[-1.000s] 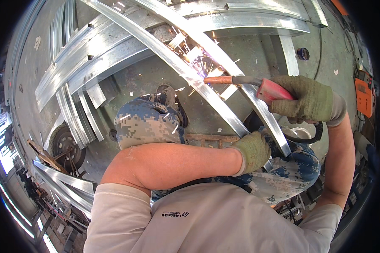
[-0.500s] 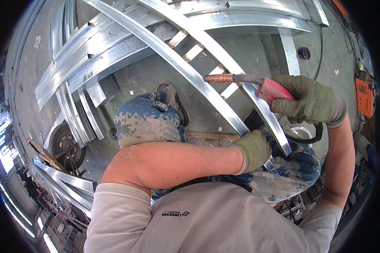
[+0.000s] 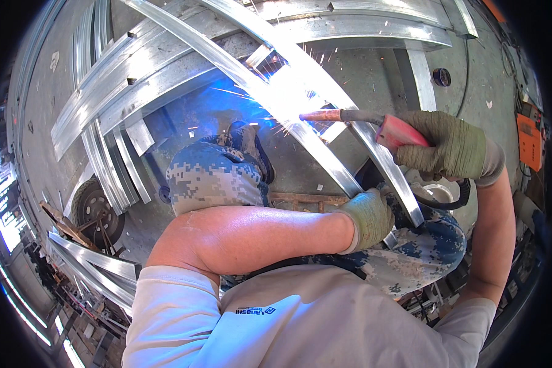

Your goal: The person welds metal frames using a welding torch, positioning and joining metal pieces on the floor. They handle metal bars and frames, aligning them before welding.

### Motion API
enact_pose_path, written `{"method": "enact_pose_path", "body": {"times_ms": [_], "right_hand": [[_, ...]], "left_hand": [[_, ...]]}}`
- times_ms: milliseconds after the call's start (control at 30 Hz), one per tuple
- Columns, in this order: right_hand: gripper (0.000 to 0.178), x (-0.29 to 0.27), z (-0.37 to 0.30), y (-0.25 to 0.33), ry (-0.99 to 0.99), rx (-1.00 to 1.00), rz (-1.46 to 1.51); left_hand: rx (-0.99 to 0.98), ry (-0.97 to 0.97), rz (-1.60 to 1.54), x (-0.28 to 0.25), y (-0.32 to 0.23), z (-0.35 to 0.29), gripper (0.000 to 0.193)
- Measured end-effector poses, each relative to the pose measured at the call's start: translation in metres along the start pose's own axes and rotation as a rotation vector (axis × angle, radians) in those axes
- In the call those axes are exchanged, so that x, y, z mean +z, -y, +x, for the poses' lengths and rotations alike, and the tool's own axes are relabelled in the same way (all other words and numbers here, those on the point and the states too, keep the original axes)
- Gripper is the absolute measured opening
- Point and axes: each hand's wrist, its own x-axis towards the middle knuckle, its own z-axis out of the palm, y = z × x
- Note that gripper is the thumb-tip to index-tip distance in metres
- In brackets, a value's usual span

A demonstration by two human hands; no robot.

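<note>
In a green work glove, my right hand [image 3: 444, 146] grips a welding torch [image 3: 398, 132] by its red handle. The copper nozzle of the torch reaches left to a metal frame [image 3: 328, 151] of two long steel rails joined by short crosspieces. A dazzling white arc burns near the nozzle and throws sparks, hiding the joint and part of the rails. My left hand [image 3: 368, 219], gloved too, is closed round the lower end of the left rail, close to my lap. A round container [image 3: 438, 193] stands beside the right rail's lower end, partly hidden by the torch cable.
Wide steel channels [image 3: 159, 67] lie under the frame's far part. More profiles [image 3: 104, 162] and a wheel [image 3: 95, 208] are at the left. A small round tin [image 3: 441, 77] sits on the floor at the right, near an orange machine [image 3: 529, 142].
An arc has lit at the torch nozzle, with sparks and blue-white light over the frame and my shirt. Both hands have stayed nearly in place.
</note>
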Motion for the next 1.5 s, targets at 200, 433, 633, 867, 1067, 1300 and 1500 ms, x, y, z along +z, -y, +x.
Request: {"method": "enact_pose_path", "body": {"times_ms": [200,433,633,867,1067,1300,1500], "right_hand": [[0.048,-0.002,0.001,0.003,0.017,0.013,0.041],[0.049,-0.001,0.001,0.006,0.000,0.017,-0.018],[0.047,-0.002,-0.002,0.005,0.025,0.033,-0.045],[0.044,-0.002,-0.002,0.000,0.011,-0.010,-0.025],[0.046,-0.003,-0.002,-0.002,0.042,0.023,0.011],[0.047,-0.002,-0.003,-0.001,0.015,0.010,-0.006],[0.049,-0.003,-0.001,-0.004,0.024,0.013,-0.008]], "left_hand": [[-0.017,0.006,0.030,-0.002,-0.001,0.000,0.033],[-0.025,0.008,-0.017,0.002,-0.001,0.003,0.032],[0.010,0.025,0.037,-0.005,0.000,-0.001,0.032],[0.009,0.032,0.040,-0.002,-0.001,0.000,0.034],[-0.006,0.028,0.033,-0.007,0.001,-0.001,0.034],[-0.020,0.010,0.036,0.000,-0.002,0.001,0.033],[-0.021,0.015,0.021,-0.001,-0.001,0.002,0.032]]}}
